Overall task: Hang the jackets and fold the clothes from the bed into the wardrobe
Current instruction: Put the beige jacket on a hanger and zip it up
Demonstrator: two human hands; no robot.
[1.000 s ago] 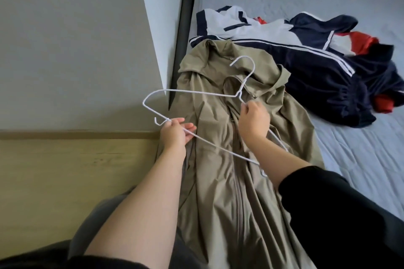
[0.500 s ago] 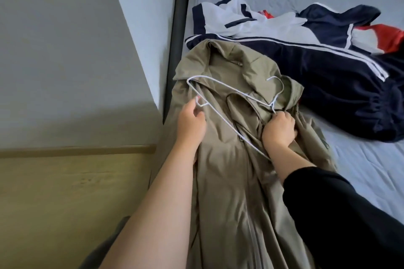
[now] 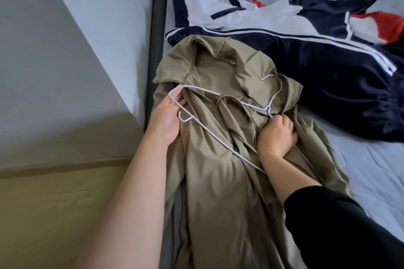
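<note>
An olive-green jacket (image 3: 218, 181) lies along the left edge of the bed, collar away from me. A white wire hanger (image 3: 220, 96) rests on its upper part, hook pointing toward the far right. My left hand (image 3: 166, 118) holds the hanger's left end at the jacket's left shoulder. My right hand (image 3: 276, 133) grips the hanger's neck together with bunched jacket fabric. The hanger's right end is hidden under my right wrist and the cloth.
A navy, white and red track jacket (image 3: 306, 54) lies crumpled on the grey mattress (image 3: 371, 170) beyond the olive one. A dark bed frame post (image 3: 156, 28) and a white wall (image 3: 98, 17) run along the left. Wooden floor (image 3: 54, 214) lies at lower left.
The hanger moved from above the jacket down onto its collar area. My left hand shifted toward the left shoulder, and my right hand lowered into the fabric near the collar.
</note>
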